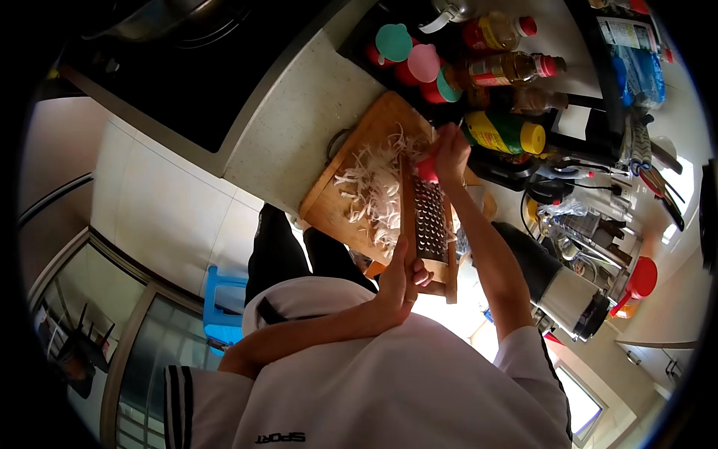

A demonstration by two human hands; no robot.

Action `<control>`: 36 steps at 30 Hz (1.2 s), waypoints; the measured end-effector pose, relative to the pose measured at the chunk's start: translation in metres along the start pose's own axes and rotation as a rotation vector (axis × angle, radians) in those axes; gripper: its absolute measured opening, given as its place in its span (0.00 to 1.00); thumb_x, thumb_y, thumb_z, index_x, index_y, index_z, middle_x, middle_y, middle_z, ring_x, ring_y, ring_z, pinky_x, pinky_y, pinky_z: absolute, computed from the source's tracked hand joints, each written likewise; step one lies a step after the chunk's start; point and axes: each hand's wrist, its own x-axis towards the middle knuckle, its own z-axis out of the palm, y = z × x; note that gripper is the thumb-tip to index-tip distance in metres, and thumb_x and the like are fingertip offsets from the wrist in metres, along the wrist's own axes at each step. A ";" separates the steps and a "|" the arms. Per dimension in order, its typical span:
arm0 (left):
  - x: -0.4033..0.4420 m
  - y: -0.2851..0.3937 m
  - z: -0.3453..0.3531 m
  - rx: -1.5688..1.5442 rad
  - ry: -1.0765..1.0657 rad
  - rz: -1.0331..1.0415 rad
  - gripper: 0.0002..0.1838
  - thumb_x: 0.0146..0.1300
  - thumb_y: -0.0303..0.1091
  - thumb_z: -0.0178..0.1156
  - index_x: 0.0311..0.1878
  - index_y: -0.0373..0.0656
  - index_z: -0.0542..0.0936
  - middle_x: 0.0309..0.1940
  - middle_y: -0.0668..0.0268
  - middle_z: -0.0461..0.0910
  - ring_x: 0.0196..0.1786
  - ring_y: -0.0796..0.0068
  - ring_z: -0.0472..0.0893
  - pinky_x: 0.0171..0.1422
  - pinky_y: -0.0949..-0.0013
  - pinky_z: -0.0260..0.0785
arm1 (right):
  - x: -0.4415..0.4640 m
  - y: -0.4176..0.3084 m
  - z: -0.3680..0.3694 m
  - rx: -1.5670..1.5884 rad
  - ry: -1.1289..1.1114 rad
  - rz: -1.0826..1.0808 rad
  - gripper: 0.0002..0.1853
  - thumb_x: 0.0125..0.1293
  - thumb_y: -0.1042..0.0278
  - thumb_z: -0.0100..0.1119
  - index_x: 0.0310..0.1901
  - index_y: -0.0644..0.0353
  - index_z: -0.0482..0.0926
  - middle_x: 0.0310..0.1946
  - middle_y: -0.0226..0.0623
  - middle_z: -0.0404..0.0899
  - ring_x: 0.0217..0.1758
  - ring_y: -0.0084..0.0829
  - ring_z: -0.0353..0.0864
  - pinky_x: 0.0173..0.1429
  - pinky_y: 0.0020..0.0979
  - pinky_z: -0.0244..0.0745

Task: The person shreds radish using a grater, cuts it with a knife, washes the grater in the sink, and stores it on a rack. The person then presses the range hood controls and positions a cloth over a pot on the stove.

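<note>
A wooden-framed grater (431, 224) with a metal plate full of holes stands tilted over a wooden cutting board (321, 202). Around its near end my left hand (404, 278) is closed, gripping the frame. At the far end of the plate, my right hand (452, 153) presses a pinkish-red piece (427, 169) against the metal; its fingers are wrapped round the piece. Pale shreds (374, 187) lie heaped on the board beside the grater. What the piece is cannot be made out.
A black stovetop (172, 82) is at the upper left. Red containers with green and pink lids (423, 63), bottles (497, 69) and a yellow-capped green bottle (505, 133) stand beyond the board. A blue stool (223, 303) is at the lower left.
</note>
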 end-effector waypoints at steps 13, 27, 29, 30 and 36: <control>-0.007 0.004 0.003 -0.050 -0.004 0.012 0.19 0.68 0.55 0.46 0.31 0.50 0.63 0.18 0.72 0.59 0.20 0.79 0.59 0.37 0.71 0.60 | -0.016 0.015 -0.007 0.106 -0.036 0.095 0.19 0.73 0.62 0.39 0.25 0.63 0.70 0.10 0.33 0.68 0.12 0.24 0.69 0.19 0.27 0.62; -0.005 0.004 0.006 -0.001 0.002 0.041 0.26 0.67 0.58 0.44 0.22 0.47 0.64 0.14 0.71 0.58 0.22 0.73 0.59 0.44 0.69 0.62 | -0.057 -0.031 -0.033 0.108 0.011 0.149 0.18 0.74 0.65 0.36 0.26 0.63 0.66 0.10 0.31 0.62 0.14 0.24 0.66 0.20 0.26 0.65; -0.003 0.006 0.005 -0.020 -0.015 0.033 0.26 0.67 0.58 0.43 0.22 0.47 0.63 0.13 0.72 0.58 0.22 0.73 0.60 0.45 0.69 0.62 | -0.032 0.000 -0.018 0.294 -0.170 0.035 0.17 0.73 0.65 0.37 0.27 0.63 0.67 0.11 0.31 0.65 0.14 0.23 0.68 0.21 0.26 0.64; -0.003 0.006 0.003 0.000 -0.037 0.052 0.26 0.67 0.59 0.43 0.21 0.47 0.63 0.13 0.71 0.58 0.22 0.73 0.60 0.45 0.68 0.62 | -0.028 0.004 -0.014 0.276 -0.173 0.060 0.17 0.73 0.65 0.38 0.27 0.63 0.68 0.11 0.31 0.66 0.14 0.23 0.68 0.21 0.27 0.64; 0.007 -0.001 -0.013 0.125 -0.164 0.078 0.29 0.66 0.61 0.42 0.18 0.48 0.61 0.11 0.69 0.58 0.23 0.70 0.61 0.51 0.65 0.62 | 0.000 0.023 0.001 0.010 0.023 -0.096 0.15 0.71 0.68 0.40 0.27 0.64 0.70 0.13 0.37 0.69 0.13 0.25 0.71 0.18 0.30 0.65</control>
